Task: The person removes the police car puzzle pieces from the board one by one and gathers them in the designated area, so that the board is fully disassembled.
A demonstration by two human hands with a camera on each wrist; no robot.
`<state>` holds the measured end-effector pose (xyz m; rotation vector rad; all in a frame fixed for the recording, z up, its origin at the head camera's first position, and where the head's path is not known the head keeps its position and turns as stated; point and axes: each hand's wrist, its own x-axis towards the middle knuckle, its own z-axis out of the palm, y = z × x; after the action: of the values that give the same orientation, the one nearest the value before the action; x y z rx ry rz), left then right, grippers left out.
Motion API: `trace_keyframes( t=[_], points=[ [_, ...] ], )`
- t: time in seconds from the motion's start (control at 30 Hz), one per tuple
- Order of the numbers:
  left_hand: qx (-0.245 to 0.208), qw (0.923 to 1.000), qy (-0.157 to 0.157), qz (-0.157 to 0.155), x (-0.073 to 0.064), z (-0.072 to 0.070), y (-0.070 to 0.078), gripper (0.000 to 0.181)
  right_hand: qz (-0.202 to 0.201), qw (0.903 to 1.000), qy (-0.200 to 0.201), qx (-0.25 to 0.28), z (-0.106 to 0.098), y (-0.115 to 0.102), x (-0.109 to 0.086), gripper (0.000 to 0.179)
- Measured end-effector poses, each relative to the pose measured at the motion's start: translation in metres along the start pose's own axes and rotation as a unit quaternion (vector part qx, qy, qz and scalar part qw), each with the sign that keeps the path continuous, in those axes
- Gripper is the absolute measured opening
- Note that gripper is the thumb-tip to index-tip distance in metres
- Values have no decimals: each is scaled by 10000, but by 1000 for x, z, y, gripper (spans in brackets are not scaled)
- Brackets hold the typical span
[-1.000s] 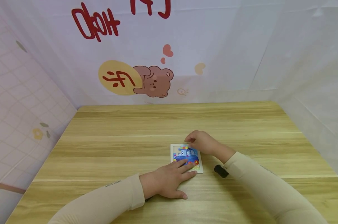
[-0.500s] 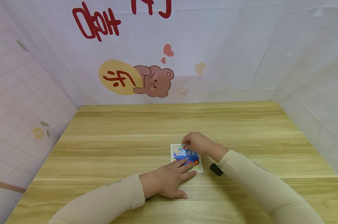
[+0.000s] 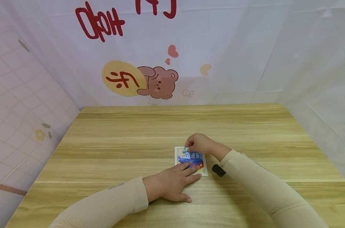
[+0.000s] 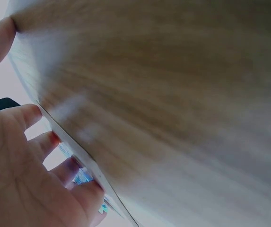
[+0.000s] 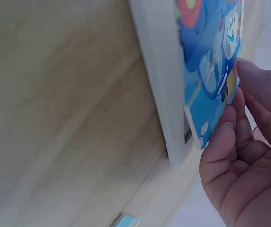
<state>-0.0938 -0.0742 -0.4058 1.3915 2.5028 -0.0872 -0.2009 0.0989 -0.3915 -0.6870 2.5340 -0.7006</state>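
A small jigsaw puzzle [image 3: 193, 156] of a blue cartoon car sits in a white frame [image 3: 205, 171] on the table. My left hand [image 3: 172, 183] lies over its lower part, fingers spread, fingertips touching the picture and frame edge. At the top edge, my right hand [image 3: 202, 144] pinches a puzzle piece between thumb and fingers. The right wrist view shows a blue corner piece [image 5: 206, 118] tilted up out of the frame beside the fingers and thumb [image 5: 263, 87]. Bare backing shows at the puzzle's upper left. My right hand hides the upper right part.
The wood-grain table [image 3: 118, 136] spreads around the puzzle. A light blue loose piece [image 5: 126, 221] lies beyond the frame in the right wrist view. A black device [image 3: 218, 170] hangs under the right wrist. A printed cloth [image 3: 229, 57] stands behind the table.
My right hand has shifted slightly left along the puzzle's top edge, and its fingers have closed on a piece there. My left hand has stayed in place.
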Motion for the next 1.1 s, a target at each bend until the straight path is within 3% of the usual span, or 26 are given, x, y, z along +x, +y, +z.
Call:
trace_keyframes(
  t=[0.63, 1.1],
  points=[
    [79, 10000, 52, -10, 0, 0, 1, 75, -104, 9988, 58, 466, -2, 3, 0, 4],
    [3, 10000, 35, -17, 2, 1, 0, 75, -262, 9968, -173, 731, -6, 9, 3, 5]
  ],
)
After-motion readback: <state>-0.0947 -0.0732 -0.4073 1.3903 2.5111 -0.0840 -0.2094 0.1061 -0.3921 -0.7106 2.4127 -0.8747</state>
